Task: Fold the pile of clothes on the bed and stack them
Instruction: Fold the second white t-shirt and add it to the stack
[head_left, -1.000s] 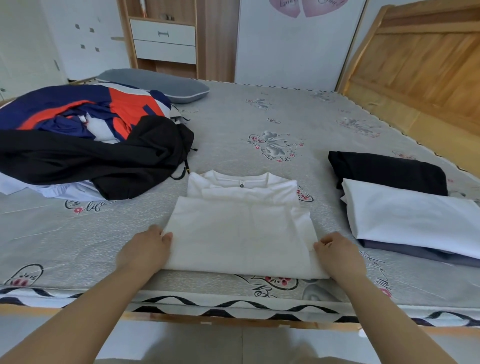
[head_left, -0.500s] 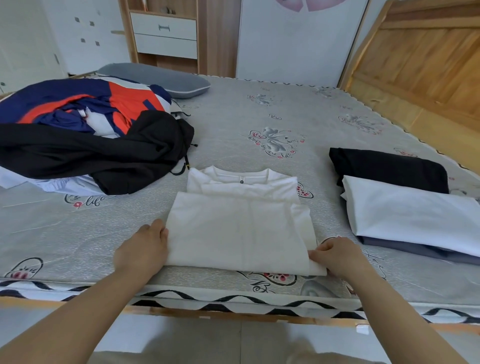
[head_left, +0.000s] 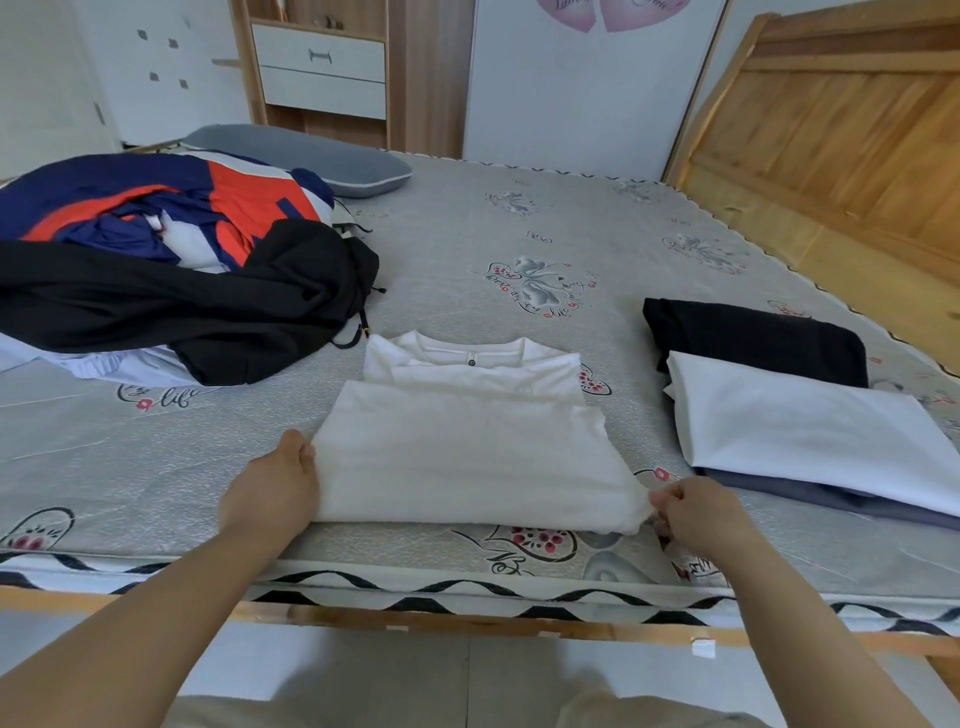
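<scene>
A white shirt (head_left: 467, 447) lies half folded on the mattress in front of me, collar toward the far side. My left hand (head_left: 272, 491) grips its near left edge. My right hand (head_left: 693, 512) pinches the near right corner, which is lifted slightly. To the left lies an unfolded pile (head_left: 171, 270) of black, navy, orange and white clothes. To the right sits a stack of folded clothes (head_left: 810, 421): a white piece on top, a grey-blue one beneath, a black one behind.
The grey patterned mattress (head_left: 519, 218) extends far ahead. A grey pillow (head_left: 311, 156) lies at the back left. A wooden headboard (head_left: 841, 130) stands on the right. The wooden bed frame edge (head_left: 467, 621) runs just below my arms.
Both hands have closed on the shirt's near corners. The right corner has risen a little off the mattress and bunched inward.
</scene>
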